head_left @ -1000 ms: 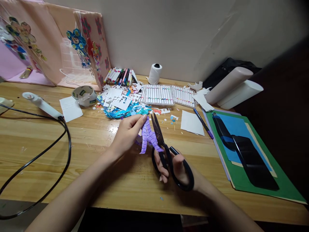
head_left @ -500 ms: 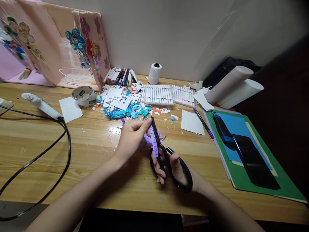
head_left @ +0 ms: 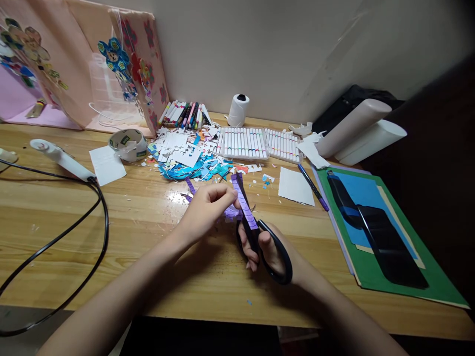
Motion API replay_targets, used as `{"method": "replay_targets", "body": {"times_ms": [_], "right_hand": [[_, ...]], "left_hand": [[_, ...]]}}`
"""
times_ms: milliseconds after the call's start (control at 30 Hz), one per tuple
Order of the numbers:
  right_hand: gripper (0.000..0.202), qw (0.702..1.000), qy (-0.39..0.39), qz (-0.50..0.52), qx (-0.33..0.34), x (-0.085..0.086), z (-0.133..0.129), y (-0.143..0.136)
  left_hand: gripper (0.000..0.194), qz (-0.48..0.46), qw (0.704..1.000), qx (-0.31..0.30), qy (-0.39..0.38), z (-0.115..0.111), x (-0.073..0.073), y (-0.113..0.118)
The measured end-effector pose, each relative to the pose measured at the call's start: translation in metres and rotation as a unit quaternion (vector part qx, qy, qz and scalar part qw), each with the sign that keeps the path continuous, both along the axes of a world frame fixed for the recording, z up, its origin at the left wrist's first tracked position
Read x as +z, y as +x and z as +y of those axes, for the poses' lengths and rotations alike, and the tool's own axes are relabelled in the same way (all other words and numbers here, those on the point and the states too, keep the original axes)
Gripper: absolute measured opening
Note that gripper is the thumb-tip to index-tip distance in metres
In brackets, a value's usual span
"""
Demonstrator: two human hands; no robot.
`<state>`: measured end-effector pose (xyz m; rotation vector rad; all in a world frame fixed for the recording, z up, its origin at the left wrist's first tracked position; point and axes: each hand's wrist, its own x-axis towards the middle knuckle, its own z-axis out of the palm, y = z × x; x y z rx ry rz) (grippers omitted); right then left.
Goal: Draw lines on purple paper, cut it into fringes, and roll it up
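Near the middle of the table, my left hand (head_left: 208, 207) pinches a purple patterned paper strip (head_left: 245, 205) between thumb and fingertips. The strip slants down to the right along the blades of large black scissors (head_left: 284, 262). My right hand (head_left: 269, 247) is closed on the scissors, its thumb and fingers through the handles. The blades point away from me and look nearly closed, partly covered by the strip. More purple paper (head_left: 232, 212) lies below and behind my left fingertips, with another purple piece (head_left: 190, 186) just beyond that hand.
Behind my hands lie paper scraps (head_left: 178, 153), boxed markers (head_left: 243, 143) and a thread spool (head_left: 238, 110). A tape roll (head_left: 128, 144), white glue gun (head_left: 63, 160) and black cable (head_left: 106, 217) are at the left. At the right are a white sheet (head_left: 296, 186), a pen (head_left: 312, 188) and green card (head_left: 401, 277).
The scissor blades have come together, and the handles have moved closer to each other. The purple strip has tilted, its lower end now further right and higher. My left fingertips sit lower along it.
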<state>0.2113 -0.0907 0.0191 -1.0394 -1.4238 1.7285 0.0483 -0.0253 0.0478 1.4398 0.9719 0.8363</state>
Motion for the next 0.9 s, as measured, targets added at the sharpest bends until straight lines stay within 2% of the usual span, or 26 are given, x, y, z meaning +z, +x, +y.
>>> {"method": "replay_targets", "body": {"times_ms": [200,333,467,667,900], "right_hand": [[0.069,1.0,-0.019,-0.007,-0.001,0.006,0.0,-0.001],[0.071,1.0,-0.011,-0.015,-0.007,0.008,0.0,-0.001],[0.069,1.0,0.001,-0.003,-0.011,0.002,-0.002,-0.001],[0.063,0.999,-0.004,0.021,-0.036,-0.015,-0.005,-0.001],[0.056,0.996,-0.001,0.029,-0.083,-0.009,-0.003,-0.003]], "left_hand": [[0.032,0.003,1.0,0.02,0.012,0.002,0.001,0.0],[0.031,-0.004,1.0,-0.012,0.002,0.002,0.001,0.0],[0.032,-0.019,0.999,-0.034,-0.019,0.001,0.001,-0.001],[0.03,-0.034,0.998,-0.033,-0.034,0.002,0.0,-0.001],[0.026,-0.051,0.998,-0.027,-0.02,0.004,-0.002,-0.002]]}}
